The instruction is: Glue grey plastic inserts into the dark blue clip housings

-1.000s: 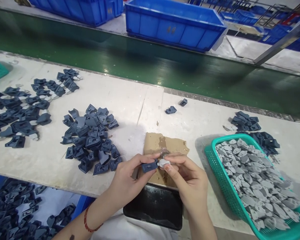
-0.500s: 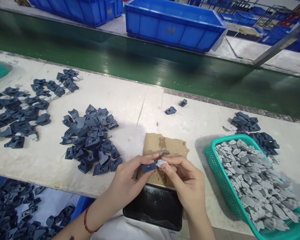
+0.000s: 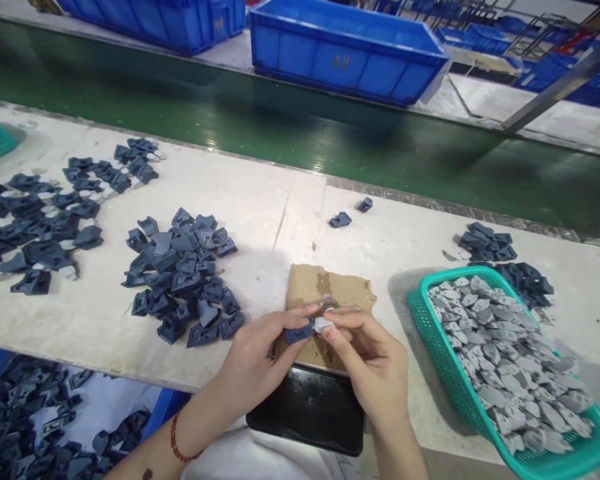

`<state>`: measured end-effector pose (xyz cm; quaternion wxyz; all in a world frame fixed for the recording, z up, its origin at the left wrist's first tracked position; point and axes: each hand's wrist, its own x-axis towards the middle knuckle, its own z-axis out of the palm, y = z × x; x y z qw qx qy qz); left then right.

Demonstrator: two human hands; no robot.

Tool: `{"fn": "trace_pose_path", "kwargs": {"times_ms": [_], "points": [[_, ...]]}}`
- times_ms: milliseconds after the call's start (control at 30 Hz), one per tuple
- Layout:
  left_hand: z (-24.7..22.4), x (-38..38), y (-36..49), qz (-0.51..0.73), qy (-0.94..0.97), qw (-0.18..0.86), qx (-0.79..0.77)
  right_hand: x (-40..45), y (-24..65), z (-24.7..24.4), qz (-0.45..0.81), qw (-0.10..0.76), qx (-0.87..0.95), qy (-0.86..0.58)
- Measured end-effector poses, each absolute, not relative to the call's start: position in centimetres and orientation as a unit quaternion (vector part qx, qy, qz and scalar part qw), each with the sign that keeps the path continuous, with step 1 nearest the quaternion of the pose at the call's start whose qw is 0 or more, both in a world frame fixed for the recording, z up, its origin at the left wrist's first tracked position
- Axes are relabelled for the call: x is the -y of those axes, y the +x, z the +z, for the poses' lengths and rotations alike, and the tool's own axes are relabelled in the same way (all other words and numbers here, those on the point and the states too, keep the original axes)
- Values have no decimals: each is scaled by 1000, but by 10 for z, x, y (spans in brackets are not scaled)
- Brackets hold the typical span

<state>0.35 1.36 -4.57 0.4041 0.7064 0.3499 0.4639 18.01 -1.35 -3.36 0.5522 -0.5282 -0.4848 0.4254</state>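
Note:
Between the thumb and fingers of my left hand [image 3: 260, 353] is a dark blue plastic part [image 3: 299, 333]. My right hand [image 3: 373, 360] pinches a small light grey plastic part [image 3: 323, 325] by its right end. The grey part's left end meets the blue part's right end; whether they are joined I cannot tell. Both hands hover over a piece of brown cardboard [image 3: 305, 287] with wet-looking dark stains. A small round metal-rimmed object [image 3: 329, 305] sits on it just behind my fingertips, partly hidden. Nearer my lap lies a black phone-like slab [image 3: 307, 410].
A green basket [image 3: 430, 340] of grey parts stands at right. Piles of blue parts [image 3: 185, 273] lie on the white table [image 3: 260, 193] at left and far right. A blue bin [image 3: 165, 407] sits lower left. Beyond runs a green belt [image 3: 280, 133], with blue crates [image 3: 340, 60] behind.
The view has shifted very slightly. Both hands hold the two parts in nearly the same place, and a little more of the round object shows behind the fingers.

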Motion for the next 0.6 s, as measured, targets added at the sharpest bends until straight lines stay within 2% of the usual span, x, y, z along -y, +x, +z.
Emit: {"fn": "trace_pose_path", "kwargs": {"times_ms": [200,600], "points": [[-45,-12,3,473,702,398,-353,11,178,-30,436,548,478,-530],[-43,-13,5,463,689,423,-364,10,194,-24,543,490,439,-522]]}}
